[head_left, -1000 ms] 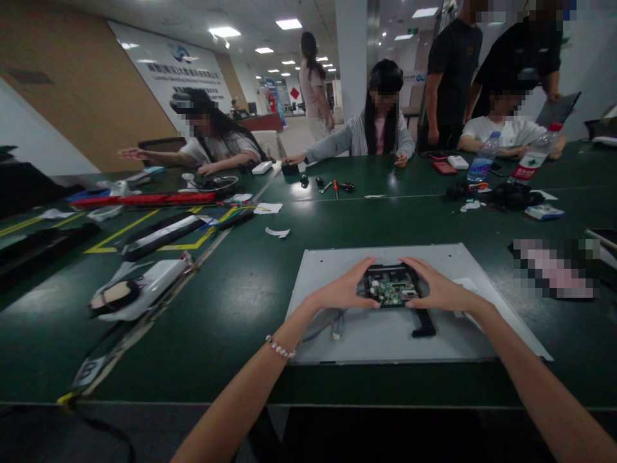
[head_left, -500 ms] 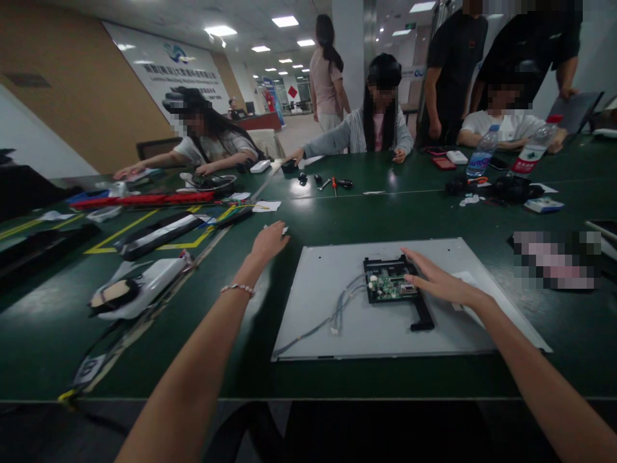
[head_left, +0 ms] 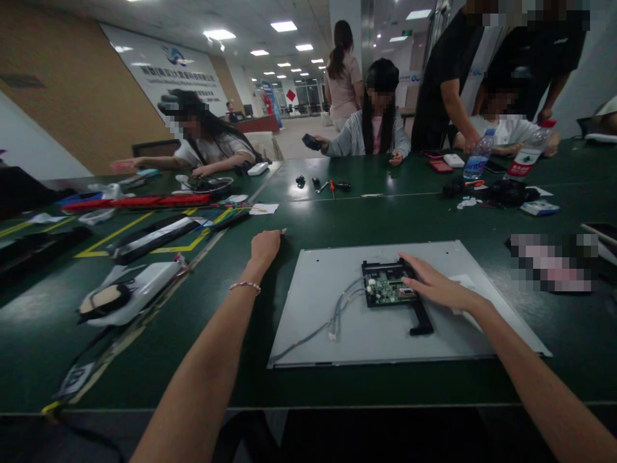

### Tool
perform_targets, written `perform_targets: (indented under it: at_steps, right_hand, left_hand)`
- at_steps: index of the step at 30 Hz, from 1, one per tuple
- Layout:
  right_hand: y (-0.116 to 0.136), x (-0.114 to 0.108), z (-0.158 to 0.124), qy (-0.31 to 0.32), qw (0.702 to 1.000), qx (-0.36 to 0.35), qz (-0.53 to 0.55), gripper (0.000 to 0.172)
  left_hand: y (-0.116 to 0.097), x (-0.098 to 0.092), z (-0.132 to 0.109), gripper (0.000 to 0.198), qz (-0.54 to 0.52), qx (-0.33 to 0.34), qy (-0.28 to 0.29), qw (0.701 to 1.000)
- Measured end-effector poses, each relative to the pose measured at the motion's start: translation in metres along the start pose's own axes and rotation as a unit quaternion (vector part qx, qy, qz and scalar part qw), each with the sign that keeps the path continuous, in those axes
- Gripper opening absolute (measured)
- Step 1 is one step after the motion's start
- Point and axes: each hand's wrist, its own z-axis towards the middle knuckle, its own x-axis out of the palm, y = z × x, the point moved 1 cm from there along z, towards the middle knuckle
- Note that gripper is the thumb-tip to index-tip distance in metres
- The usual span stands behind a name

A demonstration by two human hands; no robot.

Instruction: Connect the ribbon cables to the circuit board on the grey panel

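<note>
Right hand [head_left: 431,283] open against framed circuit board [head_left: 385,292], on white panel [head_left: 385,341] by near edge of counter [head_left: 318,222]. Left hand [head_left: 265,249], clenched on maybe a pale scrap [head_left: 284,231], could snag loose cable [head_left: 336,315] and drag board.

Wearer's hands [head_left: 265,249] [head_left: 436,283]: two
Circuit board [head_left: 385,292]: one
Black frame [head_left: 423,318]: one
Grey panel [head_left: 308,308]: one
Pale scrap [head_left: 284,231]: one
Bead bracelet [head_left: 245,285]: one
Plastic bottles [head_left: 475,164] [head_left: 527,154]: two
Wrench [head_left: 322,187]: one
Orange-handled screwdriver [head_left: 331,185]: one
Co-workers [head_left: 219,141] seated opposite: three
People [head_left: 344,80] standing beyond: three
</note>
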Motion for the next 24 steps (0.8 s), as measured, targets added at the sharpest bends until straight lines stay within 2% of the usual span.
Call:
perform_targets:
  at_steps: [4, 7, 10, 12, 14, 18, 21, 24]
  right_hand:
    - [0.004, -0.001, 0.002, -0.036, 0.999, -0.019, -0.009, 0.064]
    - [0.012, -0.003, 0.008, -0.079, 0.996, -0.046, -0.013, 0.060]
    - [0.031, -0.004, 0.019, -0.098, 0.992, -0.079, -0.022, 0.055]
    - [0.048, -0.004, 0.028, -0.095, 0.989, -0.112, -0.032, 0.054]
    - [0.064, -0.002, 0.036, -0.098, 0.985, -0.139, -0.024, 0.052]
    - [0.076, 0.006, 0.046, -0.150, 0.979, -0.132, 0.040, 0.035]
    - [0.070, 0.014, 0.047, -0.181, 0.972, -0.105, 0.105, 0.022]
    - [0.062, 0.019, 0.046, -0.193, 0.966, -0.087, 0.150, 0.019]
  left_hand:
    - [-0.031, -0.014, -0.017, 0.032, 0.000, 0.042, -0.007, 0.999]
    - [-0.071, -0.033, -0.039, 0.033, -0.014, 0.093, -0.023, 0.995]
    - [-0.121, -0.057, -0.067, 0.029, -0.075, 0.222, -0.080, 0.969]
    - [-0.150, -0.070, -0.085, 0.026, -0.126, 0.271, -0.115, 0.947]
    - [-0.171, -0.078, -0.101, 0.025, -0.178, 0.295, -0.147, 0.927]
    - [-0.185, -0.076, -0.118, 0.024, -0.274, 0.321, -0.169, 0.891]
    - [-0.183, -0.069, -0.123, 0.024, -0.322, 0.316, -0.167, 0.877]
    - [-0.181, -0.066, -0.124, 0.024, -0.332, 0.320, -0.161, 0.872]
